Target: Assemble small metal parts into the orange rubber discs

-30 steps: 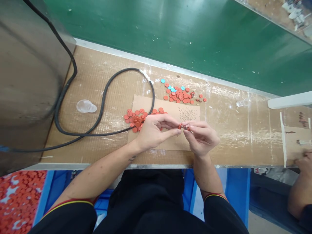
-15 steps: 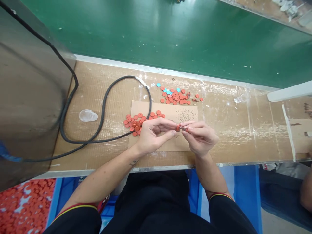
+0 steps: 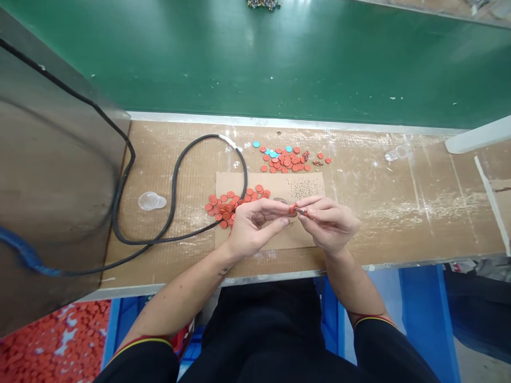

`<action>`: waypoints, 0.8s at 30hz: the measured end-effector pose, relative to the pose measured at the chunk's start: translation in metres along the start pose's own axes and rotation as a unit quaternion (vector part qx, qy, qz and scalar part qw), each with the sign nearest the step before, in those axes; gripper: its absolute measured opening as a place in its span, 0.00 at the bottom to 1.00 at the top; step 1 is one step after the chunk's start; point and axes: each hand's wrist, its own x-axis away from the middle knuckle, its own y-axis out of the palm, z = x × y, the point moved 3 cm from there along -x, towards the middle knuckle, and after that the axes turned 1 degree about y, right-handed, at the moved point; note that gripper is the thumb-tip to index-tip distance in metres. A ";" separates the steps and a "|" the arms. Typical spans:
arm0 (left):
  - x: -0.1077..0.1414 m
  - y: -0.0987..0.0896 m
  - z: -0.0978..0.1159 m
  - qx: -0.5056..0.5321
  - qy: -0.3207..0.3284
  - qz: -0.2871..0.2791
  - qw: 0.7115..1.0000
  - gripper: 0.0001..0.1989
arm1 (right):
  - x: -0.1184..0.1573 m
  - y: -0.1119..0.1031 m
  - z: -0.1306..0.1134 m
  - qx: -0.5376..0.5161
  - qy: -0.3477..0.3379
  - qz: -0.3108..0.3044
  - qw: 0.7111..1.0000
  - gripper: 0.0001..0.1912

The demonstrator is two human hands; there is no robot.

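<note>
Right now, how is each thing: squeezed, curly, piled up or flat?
Left hand, fingers closed on red piece
Right hand, fingers closed, contents partly hidden
Black cable, looped
Red discs, loosely heaped
Blue discs, scattered
Cardboard sheet, flat, partly covered
Clear plastic piece, lying down

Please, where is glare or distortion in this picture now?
Head view: whitish glare streaks the plastic-covered bench at right; soft reflections brighten the green panel; wide-lens distortion seems to stretch the metal box at the left edge.
</note>
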 end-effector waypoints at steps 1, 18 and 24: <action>0.001 0.000 0.000 -0.003 -0.001 0.000 1.000 0.10 | 0.000 0.000 0.000 -0.001 0.001 0.001 1.000 0.16; 0.002 -0.001 0.017 -0.083 0.113 -0.036 0.989 0.08 | -0.005 -0.002 -0.014 0.004 -0.049 -0.003 0.999 0.14; 0.004 0.001 0.018 -0.085 0.140 -0.046 0.985 0.09 | -0.006 -0.003 -0.019 -0.011 -0.052 -0.017 0.998 0.22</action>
